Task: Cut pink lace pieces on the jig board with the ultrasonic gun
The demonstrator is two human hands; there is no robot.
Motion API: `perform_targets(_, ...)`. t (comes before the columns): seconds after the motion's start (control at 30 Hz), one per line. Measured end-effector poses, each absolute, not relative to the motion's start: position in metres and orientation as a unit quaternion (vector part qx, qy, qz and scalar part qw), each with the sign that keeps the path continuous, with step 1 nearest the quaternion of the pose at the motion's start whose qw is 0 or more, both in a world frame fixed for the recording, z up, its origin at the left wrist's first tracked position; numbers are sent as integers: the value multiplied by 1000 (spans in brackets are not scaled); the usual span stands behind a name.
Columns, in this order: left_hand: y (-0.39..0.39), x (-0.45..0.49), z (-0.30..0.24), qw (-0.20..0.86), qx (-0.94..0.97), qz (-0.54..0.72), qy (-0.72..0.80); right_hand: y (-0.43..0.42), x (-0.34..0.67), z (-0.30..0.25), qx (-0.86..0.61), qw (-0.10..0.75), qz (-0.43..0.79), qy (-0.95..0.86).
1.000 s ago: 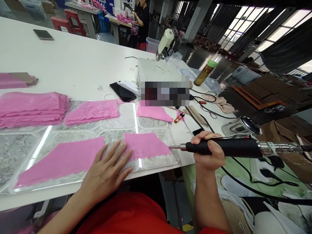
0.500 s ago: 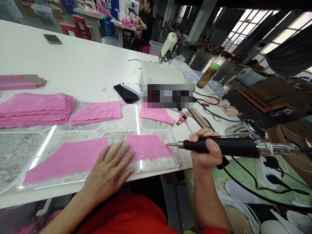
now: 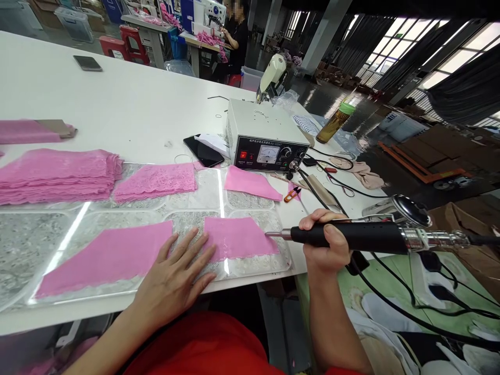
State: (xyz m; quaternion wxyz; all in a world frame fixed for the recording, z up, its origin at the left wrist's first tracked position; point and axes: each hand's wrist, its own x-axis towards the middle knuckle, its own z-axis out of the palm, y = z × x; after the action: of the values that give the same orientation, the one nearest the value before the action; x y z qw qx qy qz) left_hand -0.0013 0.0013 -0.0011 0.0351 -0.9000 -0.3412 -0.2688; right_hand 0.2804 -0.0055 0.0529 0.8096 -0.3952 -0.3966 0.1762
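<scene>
While our right hand (image 3: pixel 327 252) grips a black handpiece (image 3: pixel 369 237), our left hand (image 3: pixel 174 276) lies flat, fingertips over pink cloth (image 3: pixel 242 237).

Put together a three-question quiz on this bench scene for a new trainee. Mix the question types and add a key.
1. Multiple choice. What does the right hand hold?
a) the orange snips
b) a black-handled tool
c) the green-capped bottle

2. True or false. The left hand is curled into a fist.

3. Fill in the missing colour. The fabric piece at the tool's metal tip is ____.

Key
1. b: the hand is wrapped around the handle.
2. False: it lies palm down with its fingers spread.
3. Pink.
</scene>
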Motion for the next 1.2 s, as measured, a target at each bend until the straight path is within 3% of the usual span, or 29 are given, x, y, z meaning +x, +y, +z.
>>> perform_targets(1.2, -3, -4, 1, 28, -901, -255, -350, 14, 267, 54, -387, 809, 187, -401)
